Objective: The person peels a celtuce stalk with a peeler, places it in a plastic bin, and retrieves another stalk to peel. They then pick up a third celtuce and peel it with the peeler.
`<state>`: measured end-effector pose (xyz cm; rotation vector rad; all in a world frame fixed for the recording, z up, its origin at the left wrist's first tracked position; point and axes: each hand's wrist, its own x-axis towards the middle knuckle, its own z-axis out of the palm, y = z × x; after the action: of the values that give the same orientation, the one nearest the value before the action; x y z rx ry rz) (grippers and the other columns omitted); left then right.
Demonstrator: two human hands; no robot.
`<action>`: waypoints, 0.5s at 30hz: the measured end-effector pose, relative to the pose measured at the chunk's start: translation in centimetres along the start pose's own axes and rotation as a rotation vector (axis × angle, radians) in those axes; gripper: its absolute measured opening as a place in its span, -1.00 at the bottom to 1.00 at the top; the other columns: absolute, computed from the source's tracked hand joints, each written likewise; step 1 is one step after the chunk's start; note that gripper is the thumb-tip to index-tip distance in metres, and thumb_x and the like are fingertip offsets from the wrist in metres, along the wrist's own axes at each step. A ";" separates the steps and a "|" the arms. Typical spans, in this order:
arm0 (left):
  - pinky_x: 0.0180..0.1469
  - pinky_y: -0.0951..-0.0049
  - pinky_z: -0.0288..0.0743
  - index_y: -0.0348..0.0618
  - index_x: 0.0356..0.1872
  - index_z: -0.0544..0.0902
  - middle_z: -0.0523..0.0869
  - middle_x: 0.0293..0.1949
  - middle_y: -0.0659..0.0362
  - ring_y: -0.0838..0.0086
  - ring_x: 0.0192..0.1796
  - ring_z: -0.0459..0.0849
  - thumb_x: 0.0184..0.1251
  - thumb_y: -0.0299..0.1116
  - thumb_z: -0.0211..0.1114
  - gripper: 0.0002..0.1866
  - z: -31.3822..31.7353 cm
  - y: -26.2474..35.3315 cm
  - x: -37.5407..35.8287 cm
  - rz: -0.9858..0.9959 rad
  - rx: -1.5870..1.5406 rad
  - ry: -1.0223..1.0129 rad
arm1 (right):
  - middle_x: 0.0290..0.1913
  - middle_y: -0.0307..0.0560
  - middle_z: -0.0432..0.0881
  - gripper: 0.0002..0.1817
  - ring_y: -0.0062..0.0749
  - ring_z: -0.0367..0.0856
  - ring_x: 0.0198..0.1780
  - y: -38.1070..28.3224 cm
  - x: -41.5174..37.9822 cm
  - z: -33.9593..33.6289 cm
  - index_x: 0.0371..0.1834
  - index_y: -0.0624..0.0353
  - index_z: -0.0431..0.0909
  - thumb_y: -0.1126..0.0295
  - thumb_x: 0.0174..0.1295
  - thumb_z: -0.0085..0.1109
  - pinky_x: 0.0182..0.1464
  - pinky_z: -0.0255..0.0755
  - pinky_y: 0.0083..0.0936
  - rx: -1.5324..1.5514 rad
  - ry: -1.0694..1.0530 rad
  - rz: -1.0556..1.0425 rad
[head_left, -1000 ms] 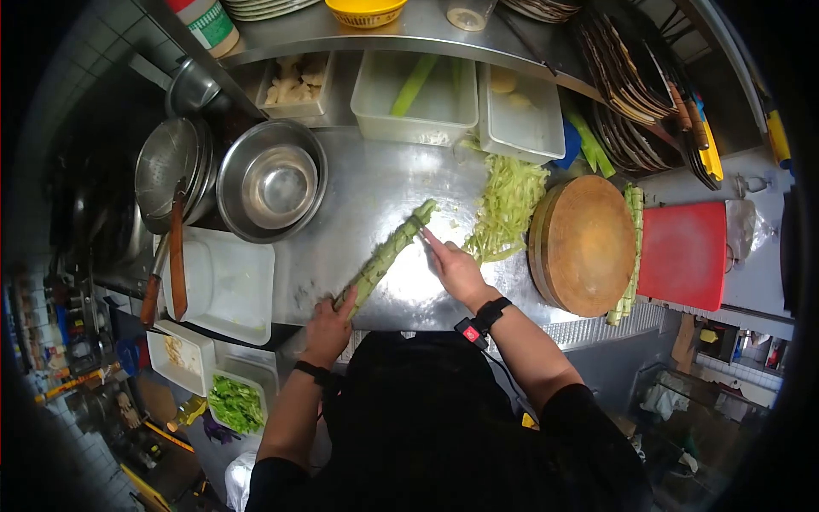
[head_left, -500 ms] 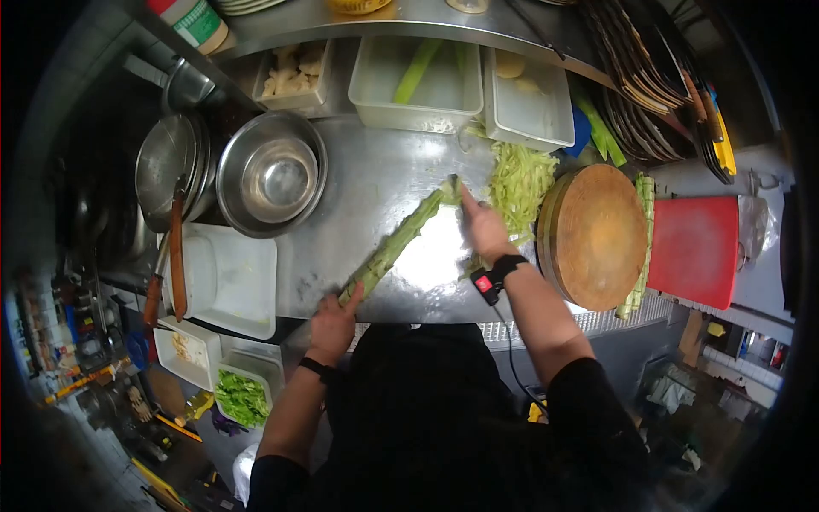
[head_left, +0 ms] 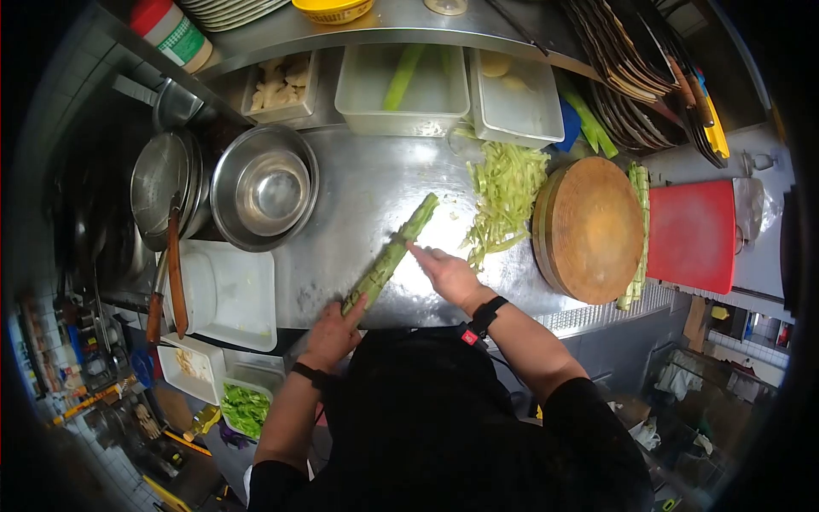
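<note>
A long green celtuce stem (head_left: 376, 275) lies slanted on the steel worktop. My left hand (head_left: 333, 334) is closed around its near end. My right hand (head_left: 450, 275) is closed on a small dark tool, seemingly a peeler (head_left: 400, 239), which sits across the stem around its middle. Most of the tool is hidden by the fingers. The stem's far end looks paler green. To the right of my right hand lies a heap of pale green peel strips (head_left: 505, 192).
A round wooden chopping block (head_left: 595, 230) stands at the right, with more stems (head_left: 637, 230) beside it and a red board (head_left: 693, 235) beyond. Nested steel bowls (head_left: 220, 192) and a white tub (head_left: 256, 299) are at the left. White containers (head_left: 401, 125) line the back under a shelf.
My right hand has moved with the tool from the stem's far end toward me, to about its middle. My left hand still holds the near end.
</note>
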<state>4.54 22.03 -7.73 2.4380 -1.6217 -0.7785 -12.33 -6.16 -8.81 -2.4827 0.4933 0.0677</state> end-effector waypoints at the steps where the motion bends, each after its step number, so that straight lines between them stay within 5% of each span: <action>1: 0.06 -0.02 0.71 0.50 0.66 0.25 0.55 0.06 -0.20 -0.17 0.04 0.68 0.18 -0.31 0.42 -0.03 -0.4 -0.3 0.2 0.001 0.002 -0.001 | -0.04 0.07 0.72 -0.35 0.05 0.75 -0.15 0.0 0.0 0.7 0.64 -0.15 0.33 0.41 0.48 0.12 -0.09 0.70 -0.17 0.001 0.001 0.001; 3: 0.12 -0.04 0.69 0.50 0.70 0.15 0.58 0.12 -0.29 -0.24 0.07 0.71 0.17 -0.28 0.45 0.04 -1.2 -1.1 0.5 -0.059 -0.209 -0.160 | -0.21 0.13 0.66 -0.16 0.00 0.75 -0.25 -0.1 -0.1 1.9 0.68 -0.22 0.28 0.56 0.28 0.11 -0.16 0.68 -0.15 -0.045 0.147 -0.223; 7: 0.15 -0.04 0.68 0.49 0.71 0.11 0.60 0.11 -0.32 -0.25 0.03 0.74 0.15 -0.26 0.47 0.08 -1.0 -1.9 0.9 -0.040 -0.226 -0.160 | -0.24 0.13 0.64 -0.13 0.02 0.75 -0.25 -0.4 0.2 1.8 0.69 -0.22 0.26 0.59 0.24 0.09 -0.15 0.68 -0.15 -0.056 0.037 -0.241; 13: 0.14 -0.02 0.69 0.51 0.70 0.12 0.62 0.10 -0.29 -0.22 0.03 0.75 0.14 -0.25 0.47 0.07 -0.9 -1.9 0.9 -0.032 -0.186 -0.135 | -0.22 0.15 0.65 -0.12 0.02 0.76 -0.26 -1.2 0.6 1.8 0.70 -0.18 0.23 0.60 0.24 0.06 -0.15 0.68 -0.15 -0.080 -0.025 -0.327; 15: 0.14 -0.03 0.69 0.56 0.70 0.13 0.63 0.09 -0.27 -0.21 0.02 0.75 0.14 -0.25 0.47 0.07 -0.8 -1.6 0.9 -0.077 -0.154 -0.148 | -0.03 0.20 0.70 -0.15 0.07 0.76 -0.17 -1.7 0.4 1.1 0.69 -0.18 0.25 0.60 0.27 0.07 -0.09 0.69 -0.14 -0.075 -0.165 -0.225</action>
<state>6.50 21.74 -7.98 2.3965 -1.4593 -1.0773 -11.24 -4.38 -8.88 -2.5617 0.1430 0.2025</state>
